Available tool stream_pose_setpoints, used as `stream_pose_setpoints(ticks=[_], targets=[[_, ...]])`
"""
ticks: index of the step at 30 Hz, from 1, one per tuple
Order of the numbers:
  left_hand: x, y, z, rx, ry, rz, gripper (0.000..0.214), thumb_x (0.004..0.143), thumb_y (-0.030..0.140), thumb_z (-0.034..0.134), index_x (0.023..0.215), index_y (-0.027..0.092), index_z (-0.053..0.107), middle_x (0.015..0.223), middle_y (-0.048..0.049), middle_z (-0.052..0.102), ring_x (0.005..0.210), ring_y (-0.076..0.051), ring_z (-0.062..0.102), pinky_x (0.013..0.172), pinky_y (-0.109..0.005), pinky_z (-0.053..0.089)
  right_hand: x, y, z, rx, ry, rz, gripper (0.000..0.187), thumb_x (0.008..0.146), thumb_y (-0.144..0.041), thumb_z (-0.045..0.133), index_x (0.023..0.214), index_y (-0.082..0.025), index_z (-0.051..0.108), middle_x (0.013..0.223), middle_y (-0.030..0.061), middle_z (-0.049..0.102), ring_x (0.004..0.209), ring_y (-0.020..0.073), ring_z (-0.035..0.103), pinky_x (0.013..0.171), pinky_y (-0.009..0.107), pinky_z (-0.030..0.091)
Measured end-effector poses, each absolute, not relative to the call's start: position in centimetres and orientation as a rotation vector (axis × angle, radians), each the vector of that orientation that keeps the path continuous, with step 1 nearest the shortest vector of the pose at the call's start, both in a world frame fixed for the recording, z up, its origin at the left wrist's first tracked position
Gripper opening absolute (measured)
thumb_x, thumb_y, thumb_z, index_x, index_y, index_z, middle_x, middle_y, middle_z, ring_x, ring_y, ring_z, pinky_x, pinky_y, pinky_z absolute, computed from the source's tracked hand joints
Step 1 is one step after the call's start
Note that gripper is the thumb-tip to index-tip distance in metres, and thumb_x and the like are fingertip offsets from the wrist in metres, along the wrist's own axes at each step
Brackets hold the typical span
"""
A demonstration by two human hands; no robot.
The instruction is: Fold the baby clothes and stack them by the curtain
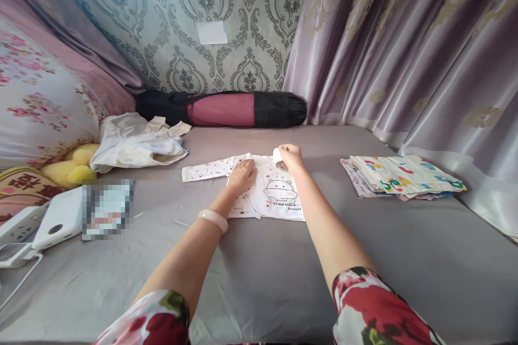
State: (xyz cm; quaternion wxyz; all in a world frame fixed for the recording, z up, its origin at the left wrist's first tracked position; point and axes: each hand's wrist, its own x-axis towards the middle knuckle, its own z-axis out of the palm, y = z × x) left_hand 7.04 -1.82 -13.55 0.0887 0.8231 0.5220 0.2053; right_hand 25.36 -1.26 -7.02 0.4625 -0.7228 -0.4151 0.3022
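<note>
A small white baby shirt [279, 194] with a cartoon print lies flat on the grey bed sheet [259, 280]; one long sleeve stretches out to the left. My left hand [243, 175] rests flat on the shirt's left half, fingers spread, a pale bangle on the wrist. My right hand [289, 155] pinches the shirt's right sleeve cuff, folded in over the top of the shirt near the collar.
A stack of folded printed cloths [400, 175] lies to the right. A crumpled cream garment [135, 143] and a yellow plush toy [75, 164] sit at left, by a floral pillow [36, 102]. A black and red roll bag [222, 109] lies against the wall. White devices [44, 223] at far left.
</note>
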Motion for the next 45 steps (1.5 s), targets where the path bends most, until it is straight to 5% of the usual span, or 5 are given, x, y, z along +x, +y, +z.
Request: stream_pose_setpoints(ticks=[13, 18, 25, 33, 45], targets=[[7.0, -2.4, -13.6, 2.512, 1.407, 0.693, 0.051, 0.093, 0.026, 0.037, 0.144, 0.019, 0.036, 0.141, -0.0096, 0.052, 0.137, -0.025, 0.038, 0.113, -0.045, 0.030, 21.3, -1.8, -9.5, -1.996, -1.248, 0.660, 0.034, 0.095, -0.039, 0.042, 0.099, -0.018, 0.068, 0.094, 0.0099, 0.072, 0.088, 0.0204, 0.068, 0.074, 0.027, 0.049], [7.0, -2.6, -13.2, 2.504, 1.404, 0.700, 0.062, 0.088, 0.018, 0.038, 0.149, 0.016, 0.028, 0.136, -0.0121, 0.056, 0.131, -0.024, 0.045, 0.109, -0.043, 0.034, 20.3, -3.1, -9.8, -2.039, -1.524, 0.545, 0.031, 0.096, -0.025, 0.038, 0.110, -0.020, 0.065, 0.112, 0.0088, 0.069, 0.106, 0.0226, 0.062, 0.083, 0.029, 0.045], [6.9, -2.4, -13.6, 2.547, 1.368, 0.705, 0.053, 0.082, 0.012, 0.038, 0.133, 0.018, 0.052, 0.134, -0.0084, 0.059, 0.128, -0.021, 0.048, 0.111, -0.039, 0.033, 19.6, -5.1, -10.8, -2.000, -2.030, 0.120, 0.037, 0.096, -0.018, 0.032, 0.114, -0.018, 0.065, 0.124, 0.0117, 0.062, 0.115, 0.0239, 0.051, 0.094, 0.034, 0.037], [6.9, -2.3, -13.6, 2.538, 1.404, 0.688, 0.046, 0.085, 0.016, 0.039, 0.126, 0.017, 0.060, 0.133, -0.0093, 0.059, 0.127, -0.023, 0.050, 0.111, -0.040, 0.035, 22.3, -5.7, -12.3, -2.097, -2.065, 0.103, 0.060, 0.100, -0.039, 0.021, 0.149, -0.006, 0.032, 0.158, 0.0136, 0.026, 0.145, 0.0272, 0.018, 0.116, 0.044, 0.010], [7.0, -2.8, -13.3, 2.524, 1.425, 0.669, 0.045, 0.088, 0.019, 0.038, 0.127, 0.019, 0.060, 0.134, -0.0097, 0.058, 0.127, -0.024, 0.050, 0.110, -0.043, 0.036, 26.7, -6.0, -11.9, -2.287, -1.991, 0.150, 0.069, 0.099, -0.045, 0.015, 0.151, 0.000, 0.025, 0.159, 0.0164, 0.019, 0.146, 0.0274, 0.015, 0.117, 0.042, 0.010]])
